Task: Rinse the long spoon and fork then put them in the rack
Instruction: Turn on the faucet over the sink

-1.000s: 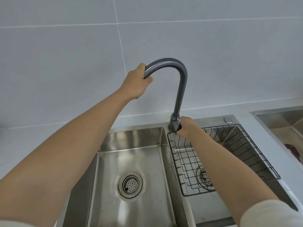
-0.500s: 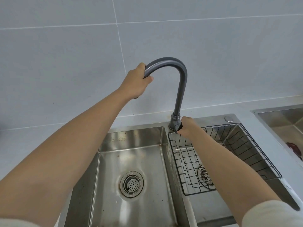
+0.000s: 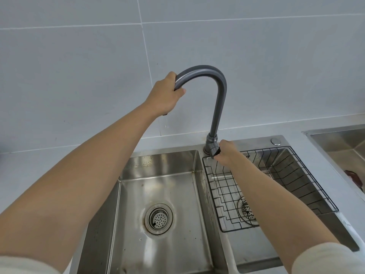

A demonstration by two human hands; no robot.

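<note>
A person's left hand (image 3: 165,95) is wrapped around the spout end of a grey gooseneck faucet (image 3: 218,99), above the left basin (image 3: 158,186) of a steel double sink, whose drain strainer (image 3: 158,218) lies bare below that forearm. No water shows. To its right, the right hand (image 3: 227,152) is closed on the small dark lever (image 3: 215,151) at the faucet's base, fingers pinched around it. Just beyond and beneath that hand, a black wire rack (image 3: 296,186) sits in the right basin, with no cutlery visible in it. The long spoon and fork are not in view anywhere, so neither hand has them. Judging by the task, such utensils are likely light, rigid and slick once wet; a firm pinch on the handles, bowl and tines pointed away from the hand under the stream, would probably serve best.
</note>
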